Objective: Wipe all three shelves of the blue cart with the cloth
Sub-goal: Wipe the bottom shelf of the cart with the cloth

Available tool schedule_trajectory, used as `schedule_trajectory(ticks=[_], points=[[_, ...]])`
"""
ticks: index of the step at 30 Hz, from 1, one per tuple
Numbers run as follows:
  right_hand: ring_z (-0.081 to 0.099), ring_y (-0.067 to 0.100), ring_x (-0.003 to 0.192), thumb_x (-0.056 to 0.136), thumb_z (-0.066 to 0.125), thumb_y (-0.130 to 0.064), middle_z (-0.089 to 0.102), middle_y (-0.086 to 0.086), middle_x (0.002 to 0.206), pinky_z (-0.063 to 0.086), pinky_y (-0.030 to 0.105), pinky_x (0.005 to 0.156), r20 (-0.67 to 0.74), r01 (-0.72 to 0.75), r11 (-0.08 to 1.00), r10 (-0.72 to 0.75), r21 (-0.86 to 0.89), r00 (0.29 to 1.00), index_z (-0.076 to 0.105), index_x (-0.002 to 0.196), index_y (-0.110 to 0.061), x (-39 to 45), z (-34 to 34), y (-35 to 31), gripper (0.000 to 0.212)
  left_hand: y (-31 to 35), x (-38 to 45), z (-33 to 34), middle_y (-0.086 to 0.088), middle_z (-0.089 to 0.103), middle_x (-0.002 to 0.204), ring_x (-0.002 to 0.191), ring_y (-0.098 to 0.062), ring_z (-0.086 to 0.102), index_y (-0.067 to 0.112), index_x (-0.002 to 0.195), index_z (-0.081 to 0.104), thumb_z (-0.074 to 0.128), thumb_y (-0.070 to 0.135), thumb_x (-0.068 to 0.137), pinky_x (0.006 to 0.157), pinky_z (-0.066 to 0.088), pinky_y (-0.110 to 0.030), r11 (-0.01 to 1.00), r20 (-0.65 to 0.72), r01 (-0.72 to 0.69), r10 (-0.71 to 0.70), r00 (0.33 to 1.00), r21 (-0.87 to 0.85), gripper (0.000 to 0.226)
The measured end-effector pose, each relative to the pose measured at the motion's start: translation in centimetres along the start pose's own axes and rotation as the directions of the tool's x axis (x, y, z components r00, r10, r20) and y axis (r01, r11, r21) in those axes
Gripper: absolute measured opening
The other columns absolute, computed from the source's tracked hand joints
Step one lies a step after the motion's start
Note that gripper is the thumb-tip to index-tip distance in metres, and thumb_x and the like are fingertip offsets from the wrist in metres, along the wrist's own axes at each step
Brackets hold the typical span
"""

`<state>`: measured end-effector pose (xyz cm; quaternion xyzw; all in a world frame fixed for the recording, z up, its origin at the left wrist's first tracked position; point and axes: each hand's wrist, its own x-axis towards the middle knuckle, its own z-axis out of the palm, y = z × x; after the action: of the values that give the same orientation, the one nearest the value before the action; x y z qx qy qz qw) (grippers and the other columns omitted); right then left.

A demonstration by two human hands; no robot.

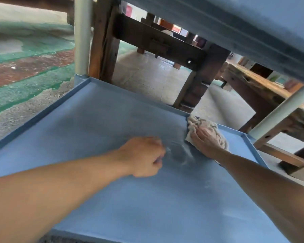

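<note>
A blue cart shelf (98, 120) fills the lower part of the head view, seen from under the shelf above (253, 23). A crumpled beige cloth (198, 124) lies at the shelf's far right rim. My right hand (204, 140) presses flat on the cloth, fingers spread over it. My left hand (145, 156) rests as a loose fist on the bare shelf to the left of the cloth, holding nothing. Pale streaks show on the shelf between the two hands.
Two pale cart posts rise at the far left corner (82, 35) and the right corner (281, 113). Dark wooden workbench legs (104, 41) stand just behind the cart. Green and red painted floor (28, 67) lies to the left.
</note>
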<state>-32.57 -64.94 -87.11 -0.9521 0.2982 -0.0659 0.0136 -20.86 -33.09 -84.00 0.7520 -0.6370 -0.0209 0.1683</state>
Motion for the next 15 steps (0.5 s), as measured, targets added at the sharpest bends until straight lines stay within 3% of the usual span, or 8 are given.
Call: schedule_trajectory(ticks=[3,5,7,9,11,15], points=[[-0.001,0.01,0.156,0.095,0.006,-0.075,0.01,-0.017,0.167,-0.005,0.044,0.127,0.231,-0.098,0.995,0.092,0.011,0.968,0.014,0.159,-0.044,0.4,-1.1,1.9,0.072,4.7,2.6,2.0,0.001,0.061,0.11,0.109,-0.024,0.056,0.022,0.101,0.06,0.043,0.038,0.095,0.089,0.05,-0.038,0.991,0.116,-0.129,0.133,0.984,-0.042,0.025],[-0.009,0.013,0.156,0.105,0.011,-0.059,-0.003,-0.01,0.17,-0.006,0.045,0.126,0.354,-0.085,0.996,0.088,-0.025,0.931,0.004,0.161,-0.036,-0.2,-1.9,4.3,0.06,5.5,3.5,3.1,0.0,0.059,0.12,0.117,-0.024,0.054,0.019,0.113,0.06,0.041,0.039,0.097,0.094,0.049,-0.039,0.995,0.152,-0.103,0.101,0.983,0.003,0.032],[-0.01,0.01,0.155,0.11,0.016,-0.045,-0.005,-0.009,0.17,-0.006,0.04,0.126,0.308,-0.178,0.984,0.162,0.023,0.938,0.005,0.161,-0.032,-1.6,-2.4,6.2,0.054,5.4,3.8,3.9,0.003,0.056,0.126,0.121,-0.022,0.052,0.02,0.119,0.059,0.04,0.037,0.096,0.095,0.048,-0.037,0.995,0.151,-0.085,0.077,0.986,0.045,0.034],[-0.009,0.015,0.156,0.11,0.028,-0.034,-0.005,-0.003,0.17,-0.003,0.042,0.127,0.247,-0.199,0.979,0.203,-0.043,0.947,0.007,0.162,-0.023,-2.6,-2.1,8.5,0.057,5.4,3.8,4.4,0.005,0.056,0.122,0.118,-0.02,0.054,0.022,0.114,0.06,0.041,0.036,0.094,0.088,0.048,-0.033,0.996,0.104,-0.074,0.07,0.992,0.039,0.031],[-0.013,0.021,0.156,0.108,0.032,-0.027,-0.012,0.002,0.17,0.002,0.049,0.126,0.301,-0.234,0.956,0.278,-0.174,0.912,0.0,0.162,-0.018,-3.3,-2.2,10.0,0.063,5.5,3.7,4.4,0.007,0.057,0.12,0.117,-0.02,0.054,0.024,0.115,0.06,0.043,0.037,0.09,0.087,0.048,-0.034,0.997,0.084,-0.063,0.06,0.995,0.035,0.032],[0.0,0.025,0.157,0.104,0.019,-0.052,-0.002,-0.006,0.171,0.01,0.054,0.124,0.242,-0.413,0.871,0.475,-0.266,0.846,0.004,0.161,-0.034,-4.6,-3.5,13.1,0.062,5.7,4.0,4.1,0.007,0.057,0.121,0.118,-0.02,0.054,0.026,0.12,0.06,0.046,0.038,0.088,0.088,0.048,-0.035,0.998,0.11,-0.032,0.026,0.994,0.051,0.037]])
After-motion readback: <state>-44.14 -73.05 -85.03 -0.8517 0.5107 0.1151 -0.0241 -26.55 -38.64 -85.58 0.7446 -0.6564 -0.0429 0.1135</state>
